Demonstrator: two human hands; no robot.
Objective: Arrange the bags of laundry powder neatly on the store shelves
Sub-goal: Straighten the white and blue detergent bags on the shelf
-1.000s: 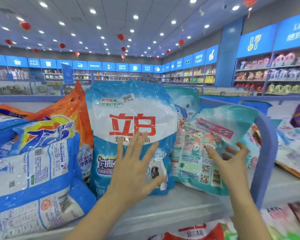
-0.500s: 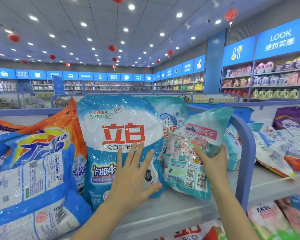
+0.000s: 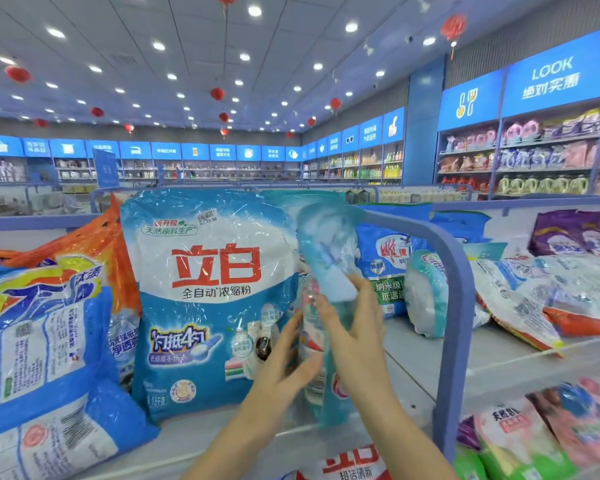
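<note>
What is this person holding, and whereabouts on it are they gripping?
A teal bag of laundry powder, seen edge-on. The right hand grips it around the middle; the left hand rests straight fingers against its left side.

We record on the shelf (image 3: 413, 368):
- one large blue-and-white bag (image 3: 215, 292) with red lettering, upright and face forward near the front edge
- one teal bag (image 3: 329, 271), upright and edge-on, just beside its right side, pinched in the right hand (image 3: 354, 337)
- one blue-and-yellow bag (image 3: 39, 341), leaning at the left end
- one orange bag (image 3: 108, 244) behind it
</note>
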